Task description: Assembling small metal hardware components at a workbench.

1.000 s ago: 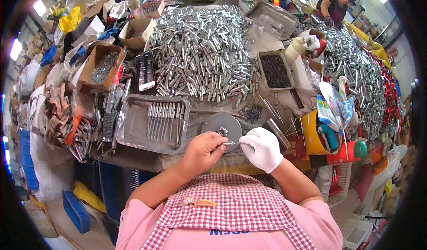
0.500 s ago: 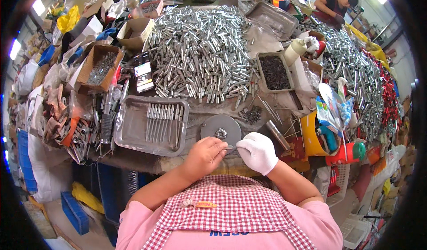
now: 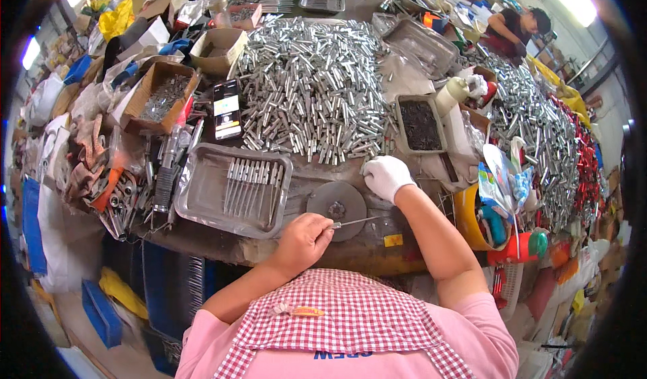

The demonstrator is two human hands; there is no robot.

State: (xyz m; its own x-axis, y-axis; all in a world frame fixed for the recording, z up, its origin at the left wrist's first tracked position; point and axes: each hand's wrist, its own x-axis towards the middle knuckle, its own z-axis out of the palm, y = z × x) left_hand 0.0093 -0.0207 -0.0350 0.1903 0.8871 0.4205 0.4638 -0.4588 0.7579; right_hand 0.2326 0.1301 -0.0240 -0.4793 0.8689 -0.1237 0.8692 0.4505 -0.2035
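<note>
My bare left hand (image 3: 304,243) pinches the silver sleeve end of a thin metal rod (image 3: 357,222), which points right across the front of a round grey disc (image 3: 315,207). A small cluster of metal bits (image 3: 336,210) sits at the disc's middle. My right hand (image 3: 391,178), in a white glove, is down on the bench beyond the disc, just short of the big heap of silver metal sleeves (image 3: 313,89). Its fingers look curled together, and whatever lies under them is hidden. Left of the disc, several similar sleeved rods (image 3: 253,183) lie side by side in a metal tray (image 3: 195,207).
A phone (image 3: 227,109) and a cardboard box of small parts (image 3: 162,99) stand left of the heap. At right are a tray of dark pins (image 3: 419,124), a pale bottle (image 3: 451,94) and a yellow container (image 3: 470,207). A co-worker (image 3: 515,32) is at the far right.
My right hand has left my left hand and moved forward and up past the disc. The rod in my left hand now shows at length. Another person's arms have appeared at the far edge.
</note>
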